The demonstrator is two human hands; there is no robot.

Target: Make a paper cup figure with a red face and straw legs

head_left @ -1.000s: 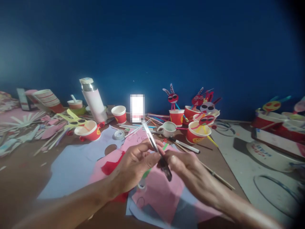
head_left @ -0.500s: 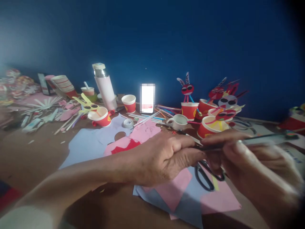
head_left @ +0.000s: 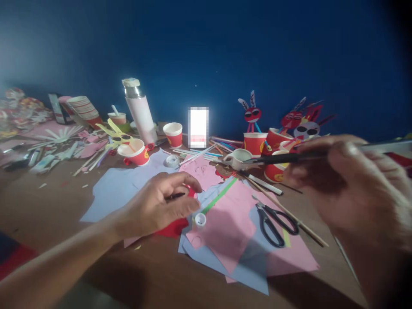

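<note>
My left hand (head_left: 161,204) hovers over the papers at centre, fingers curved and parted; a small dark pointed piece (head_left: 175,196) shows between thumb and fingers, perhaps a cap. My right hand (head_left: 350,184) holds a dark pen-like tool (head_left: 289,158), its thin tip pointing left in front of a white cup (head_left: 238,159). Black-handled scissors (head_left: 273,221) lie on pink paper (head_left: 231,223) between the hands. A small white round container (head_left: 200,220) stands just right of my left thumb. Red paper (head_left: 172,227) lies partly under my left hand.
Red paper cups (head_left: 255,143) with craft figures stand at the back right. A pink flask (head_left: 141,116), another red cup (head_left: 173,136) and a bright phone (head_left: 198,126) stand along the wall. Paper scraps (head_left: 58,150) cover the left; a wooden stick (head_left: 296,221) lies right.
My hands have parted: the left moved left and down, the right moved right with the dark tool. The scissors and small white container now show fully.
</note>
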